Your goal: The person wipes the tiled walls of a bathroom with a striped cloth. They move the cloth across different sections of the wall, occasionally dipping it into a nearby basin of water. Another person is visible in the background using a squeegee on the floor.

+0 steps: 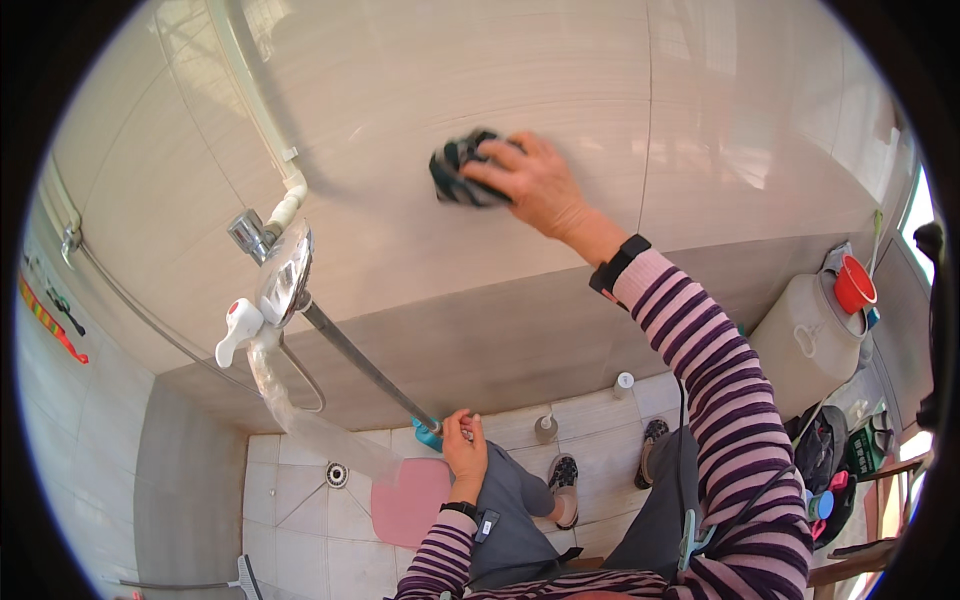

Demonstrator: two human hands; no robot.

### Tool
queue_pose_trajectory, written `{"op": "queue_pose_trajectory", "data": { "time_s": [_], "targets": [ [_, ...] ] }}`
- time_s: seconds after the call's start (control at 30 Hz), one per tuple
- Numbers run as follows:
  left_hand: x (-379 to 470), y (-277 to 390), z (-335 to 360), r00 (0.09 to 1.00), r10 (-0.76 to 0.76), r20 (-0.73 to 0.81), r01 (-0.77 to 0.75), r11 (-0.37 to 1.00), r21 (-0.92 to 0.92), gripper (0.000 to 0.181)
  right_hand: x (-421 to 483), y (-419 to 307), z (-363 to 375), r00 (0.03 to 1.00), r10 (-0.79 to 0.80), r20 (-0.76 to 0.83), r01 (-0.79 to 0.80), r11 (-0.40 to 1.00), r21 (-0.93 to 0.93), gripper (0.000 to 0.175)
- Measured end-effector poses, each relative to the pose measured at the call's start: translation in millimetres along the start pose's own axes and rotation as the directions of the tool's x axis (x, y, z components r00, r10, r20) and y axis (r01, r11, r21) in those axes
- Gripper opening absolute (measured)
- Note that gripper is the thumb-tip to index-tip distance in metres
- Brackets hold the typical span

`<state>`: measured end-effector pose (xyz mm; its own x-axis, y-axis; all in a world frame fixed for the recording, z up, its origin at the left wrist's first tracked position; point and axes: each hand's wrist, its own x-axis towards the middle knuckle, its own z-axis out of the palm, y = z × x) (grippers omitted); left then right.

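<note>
My right hand presses a dark striped cloth flat on the beige wall tiles; both hand and cloth are slightly blurred. Low down, my left hand is beside the lower end of a metal pipe, above my knee, with its fingers loosely curled. Whether it touches the pipe cannot be told. Left of my right hand are a chrome shower head and a white tap lever with a red mark.
A pink stool or mat, a floor drain, a blue-green bottle and a pump bottle are on the tiled floor. At right stands a large whitish plastic barrel with a red bowl on top. A brush lies lower left.
</note>
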<state>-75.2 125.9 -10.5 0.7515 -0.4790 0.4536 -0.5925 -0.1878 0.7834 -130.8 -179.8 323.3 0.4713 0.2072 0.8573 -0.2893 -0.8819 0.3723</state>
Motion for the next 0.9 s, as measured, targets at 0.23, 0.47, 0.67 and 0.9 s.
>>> {"op": "queue_pose_trajectory", "data": {
  "time_s": [0.23, 0.47, 0.67, 0.9],
  "targets": [
    [1, -7, -1, 0.999, -0.037, 0.015, 0.036, 0.999, 0.013, 0.020, -59, 47, -23, 0.996, -0.066, 0.061, 0.071, 0.994, -0.078, 0.050],
    [6, -9, 7, 0.998, -0.058, -0.003, 0.058, 0.998, 0.001, 0.022, -41, 197, -77, 0.649, 0.574, -0.499, -0.716, 0.682, -0.147, 0.050],
    [7, -7, 10, 0.998, -0.067, -0.004, 0.067, 0.998, -0.014, 0.023, -150, 92, -3, 0.749, 0.428, -0.506, -0.522, 0.851, -0.053, 0.061],
    [7, -8, 11, 0.998, -0.063, 0.014, 0.063, 0.998, 0.032, 0.022, -301, -53, 7, 0.647, 0.694, 0.316, -0.728, 0.686, -0.015, 0.057]
  ]
}}
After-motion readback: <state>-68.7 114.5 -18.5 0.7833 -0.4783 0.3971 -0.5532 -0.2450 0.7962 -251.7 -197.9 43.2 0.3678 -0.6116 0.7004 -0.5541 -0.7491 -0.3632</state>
